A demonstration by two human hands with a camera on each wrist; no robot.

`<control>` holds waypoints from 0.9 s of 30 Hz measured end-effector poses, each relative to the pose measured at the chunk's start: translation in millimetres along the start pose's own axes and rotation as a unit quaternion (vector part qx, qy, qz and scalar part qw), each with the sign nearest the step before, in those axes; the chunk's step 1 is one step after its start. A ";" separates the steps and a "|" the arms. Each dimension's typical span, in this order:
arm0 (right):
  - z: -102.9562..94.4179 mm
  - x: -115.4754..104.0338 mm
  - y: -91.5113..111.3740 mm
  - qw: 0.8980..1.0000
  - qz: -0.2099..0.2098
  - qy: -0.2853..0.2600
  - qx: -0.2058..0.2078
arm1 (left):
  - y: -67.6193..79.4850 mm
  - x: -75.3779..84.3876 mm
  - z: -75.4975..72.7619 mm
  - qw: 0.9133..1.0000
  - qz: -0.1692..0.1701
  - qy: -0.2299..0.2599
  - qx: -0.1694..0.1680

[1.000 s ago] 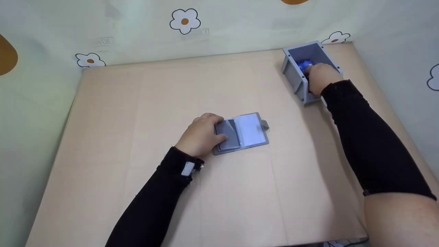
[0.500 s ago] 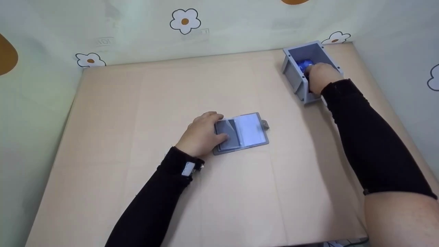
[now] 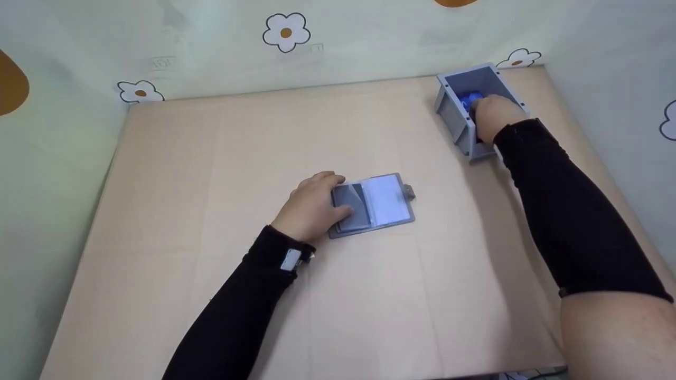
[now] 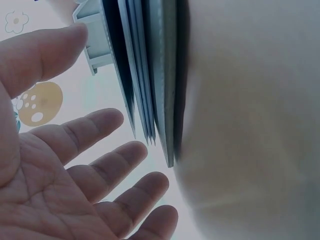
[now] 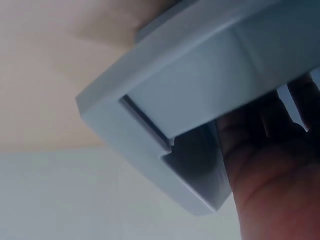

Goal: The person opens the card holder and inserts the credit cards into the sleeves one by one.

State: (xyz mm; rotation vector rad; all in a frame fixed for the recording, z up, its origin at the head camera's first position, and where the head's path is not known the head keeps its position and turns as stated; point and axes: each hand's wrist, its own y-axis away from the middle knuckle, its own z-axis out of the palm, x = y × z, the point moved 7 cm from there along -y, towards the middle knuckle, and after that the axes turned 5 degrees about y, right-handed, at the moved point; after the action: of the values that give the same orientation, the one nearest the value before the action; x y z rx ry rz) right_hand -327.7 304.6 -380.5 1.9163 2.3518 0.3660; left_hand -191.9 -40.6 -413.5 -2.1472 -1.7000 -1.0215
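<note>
A small card holder (image 3: 389, 200) with a grey cover, clear sleeves and a snap tab lies spread flat on the table. At its left half is my left hand (image 3: 312, 208), the thumb over the dark sleeve. In the left wrist view, the fingers (image 4: 107, 172) of that hand are loosely spread beside the edges of the sleeves (image 4: 137, 75). My right hand (image 3: 496, 117) reaches down into a grey plastic bin (image 3: 453, 119), close to a shiny blue item (image 3: 469, 98). Its fingertips are hidden by the bin wall (image 5: 200, 85) and shadow, so any grip there is unclear.
The bin stands at the table's far right corner, near the walls. Flower-printed sheeting (image 3: 211, 47) covers the walls behind and beside the table (image 3: 253, 142). Cables (image 3: 546, 373) show past the front right edge.
My left thumb has slid very slightly to the right over the sleeve. The right hand stays in the bin with hardly any movement, and the card holder lies as before.
</note>
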 end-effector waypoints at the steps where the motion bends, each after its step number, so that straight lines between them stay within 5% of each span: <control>1: 0.2 0.3 0.1 1.000 -0.001 -0.003 0.001 | -0.1 0.0 0.2 1.000 -0.001 0.000 0.000; 17: -0.4 4.3 1.0 1.000 -0.008 -0.001 0.009 | 0.0 0.6 0.4 1.000 0.000 0.000 -0.002; 27: 0.6 6.7 2.9 0.999 -0.002 -0.011 -0.035 | 0.8 1.4 0.3 1.000 0.007 -0.006 0.000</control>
State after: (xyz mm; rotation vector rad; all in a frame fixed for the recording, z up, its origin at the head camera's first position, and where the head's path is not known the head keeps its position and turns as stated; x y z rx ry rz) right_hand -326.3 311.8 -379.8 1.8744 2.2982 0.4179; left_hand -190.9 -39.5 -412.6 -2.1658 -1.6874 -1.0079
